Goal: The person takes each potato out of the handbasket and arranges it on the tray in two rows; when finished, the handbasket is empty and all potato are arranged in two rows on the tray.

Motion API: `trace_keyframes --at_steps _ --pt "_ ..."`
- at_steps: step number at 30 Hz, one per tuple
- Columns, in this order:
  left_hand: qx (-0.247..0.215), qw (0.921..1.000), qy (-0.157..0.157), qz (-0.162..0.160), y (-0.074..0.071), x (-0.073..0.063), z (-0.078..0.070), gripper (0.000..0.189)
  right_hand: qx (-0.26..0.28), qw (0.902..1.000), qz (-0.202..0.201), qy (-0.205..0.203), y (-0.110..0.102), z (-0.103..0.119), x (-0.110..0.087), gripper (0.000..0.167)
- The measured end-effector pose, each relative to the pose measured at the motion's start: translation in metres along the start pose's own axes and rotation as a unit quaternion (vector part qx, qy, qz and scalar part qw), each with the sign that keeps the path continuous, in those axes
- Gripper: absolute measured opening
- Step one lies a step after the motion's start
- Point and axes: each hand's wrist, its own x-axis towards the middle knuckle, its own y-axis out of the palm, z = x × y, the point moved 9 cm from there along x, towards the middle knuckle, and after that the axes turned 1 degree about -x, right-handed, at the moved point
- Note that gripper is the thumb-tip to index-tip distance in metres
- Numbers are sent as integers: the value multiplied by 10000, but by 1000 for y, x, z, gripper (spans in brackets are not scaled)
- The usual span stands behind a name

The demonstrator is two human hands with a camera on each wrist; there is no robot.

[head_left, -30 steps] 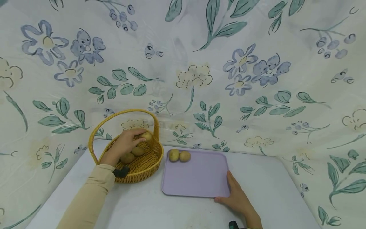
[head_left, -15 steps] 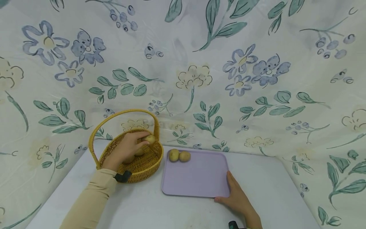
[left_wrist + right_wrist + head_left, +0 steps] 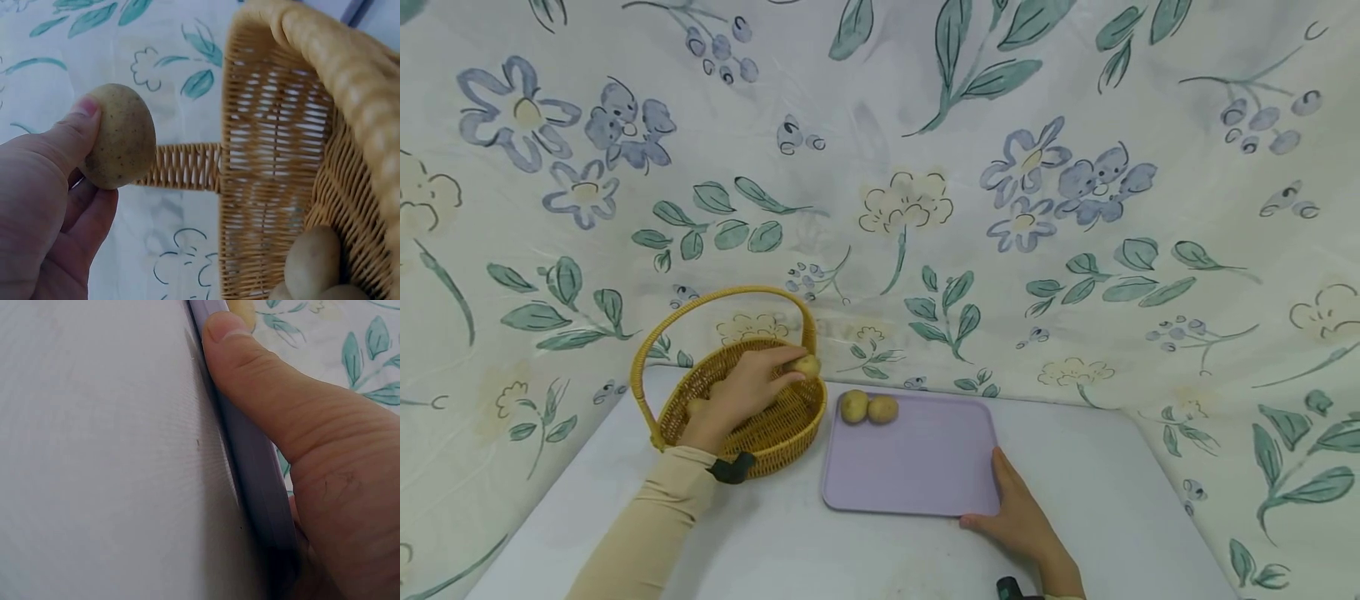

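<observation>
My left hand [image 3: 745, 393] pinches a potato [image 3: 807, 367] between thumb and fingers, over the back right part of a yellow wicker basket [image 3: 792, 454]. The left wrist view shows this round, speckled potato [image 3: 123, 139] beside the basket's wall, and a few other potatoes [image 3: 312, 261] down inside. In the head view my hand mostly hides those. Right of the basket lies a flat lilac tray [image 3: 917, 467], with two potatoes [image 3: 853, 407] side by side in its back left corner. My right hand [image 3: 1021, 518] holds the tray's front right corner, thumb [image 3: 262, 378] along the near edge.
The basket's tall arched handle [image 3: 730, 292] rises over my left hand. A white table [image 3: 865, 558] carries everything. Behind it hangs a floral cloth [image 3: 902, 275]. Black straps with camera mounts [image 3: 733, 468] sit at the wrists.
My left hand has lifted the potato and moved right with it, toward the basket's right rim near the handle's base. The right hand and tray stay in place.
</observation>
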Motion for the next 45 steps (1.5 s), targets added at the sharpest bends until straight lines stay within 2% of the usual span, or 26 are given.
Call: trace_keyframes --at_steps 12,17,24,32,38,45 --pt "-182 9992 342 55 24 9 -29 44 -3 10000 -60 -6 1 -3 1 140" --pt "-182 9983 554 -42 34 12 -38 44 59 10000 -57 -18 2 -3 0 139" --pt "-351 9977 577 -48 47 19 -50 42 71 9999 -89 1 1 -3 -1 139" --pt "-571 9960 667 179 71 25 -60 44 77 9999 -73 14 0 -4 0 139" --pt "-652 9951 723 173 88 31 -66 44 63 10000 -40 13 1 -6 2 140" --pt "-697 9953 635 230 103 37 -74 44 100 9999 -78 -48 -1 -3 0 139"
